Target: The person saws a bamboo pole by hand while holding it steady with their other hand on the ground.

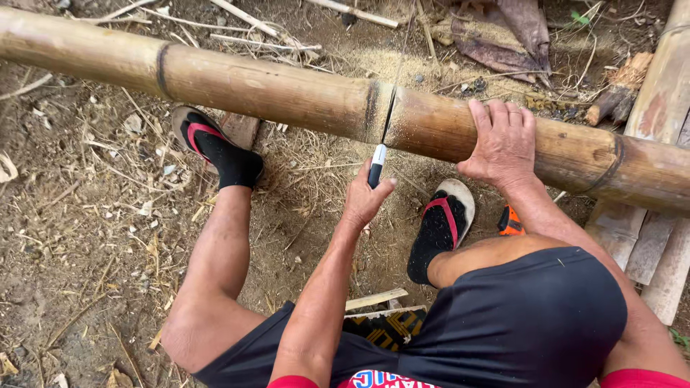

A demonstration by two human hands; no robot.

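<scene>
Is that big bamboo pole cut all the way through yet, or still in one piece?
Still in one piece. The bamboo pole shows only a thin slit where the saw sits; both sides line up.

The bamboo pole (287, 93) is showing tan-brown with darker rings and a reddish patch near 3 o'clock. The saw handle (376, 165) is showing white above black. Both sandals (440, 228) are showing black with red straps and pale soles. The shorts (525, 323) are looking dark navy. An orange thing (509, 221) is glowing at 4 o'clock. The ground (79, 237) is lying dusty brown under pale straw.
</scene>
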